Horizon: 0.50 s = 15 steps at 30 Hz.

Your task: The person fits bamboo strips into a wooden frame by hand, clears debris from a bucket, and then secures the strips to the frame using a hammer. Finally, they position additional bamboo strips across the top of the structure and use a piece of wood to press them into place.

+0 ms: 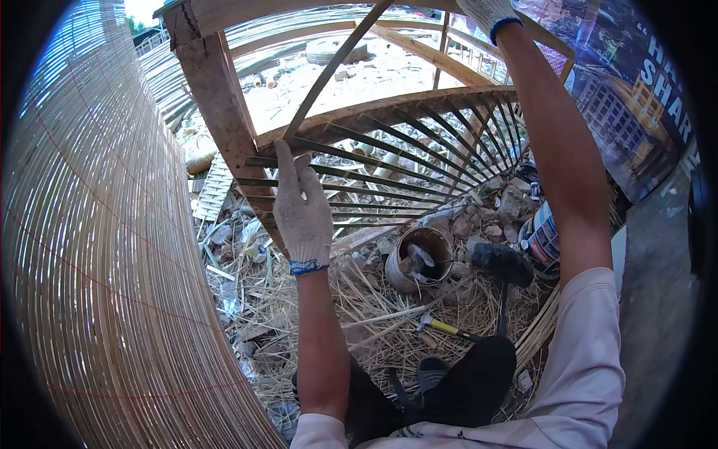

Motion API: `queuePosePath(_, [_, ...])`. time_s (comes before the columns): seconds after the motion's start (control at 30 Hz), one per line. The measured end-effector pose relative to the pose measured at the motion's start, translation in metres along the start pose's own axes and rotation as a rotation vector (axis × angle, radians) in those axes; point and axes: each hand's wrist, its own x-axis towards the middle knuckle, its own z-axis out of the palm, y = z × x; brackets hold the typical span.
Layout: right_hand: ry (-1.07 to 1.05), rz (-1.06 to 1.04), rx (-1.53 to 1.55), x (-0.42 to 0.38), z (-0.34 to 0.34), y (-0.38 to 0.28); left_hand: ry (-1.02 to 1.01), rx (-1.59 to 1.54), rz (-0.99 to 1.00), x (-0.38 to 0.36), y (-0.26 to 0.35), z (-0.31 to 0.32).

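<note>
My left hand (303,202), in a white knitted glove with a blue cuff, is raised against the left part of a wooden frame (233,105). Its forefinger points up and touches the lower end of a thin diagonal strip (329,71); the other fingers are partly spread. Behind this hand, several dark slats (419,146) fan out below a curved wooden rail (396,101). My right hand (486,10), gloved the same way, is at the top edge near the upper rail. Its fingers are cut off by the view, so its hold is hidden.
A bamboo-strip screen (112,247) stands along the left. Below the frame are a rusty bucket (420,260), a printed bucket (544,236), a black-headed mallet (502,263), a yellow-handled hammer (445,327), stones and straw. A printed banner (628,82) hangs at the right.
</note>
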Motion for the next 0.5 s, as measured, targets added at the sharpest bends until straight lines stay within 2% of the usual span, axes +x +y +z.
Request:
queuePosePath(0.03, [-0.070,-0.098,-0.031,-0.001,-0.001,0.002,-0.003,-0.001,0.001,0.001,-0.001,0.001])
queuePosePath(0.17, [-0.209,-0.169,0.058,-0.003,0.002,0.015,0.018,-0.006,0.032,0.000,-0.005,0.003])
queuePosePath(0.33, [-0.254,-0.083,-0.018,-0.008,-0.002,0.006,0.000,0.025,0.027,0.001,-0.001,-0.001])
queuePosePath(0.37, [-0.179,-0.109,-0.003,-0.013,0.002,0.007,-0.002,0.033,0.028,0.001,0.001,-0.002])
queuePosePath(0.5, [-0.203,-0.129,-0.151,-0.014,-0.007,0.000,-0.005,0.068,0.035,0.002,0.001,-0.008])
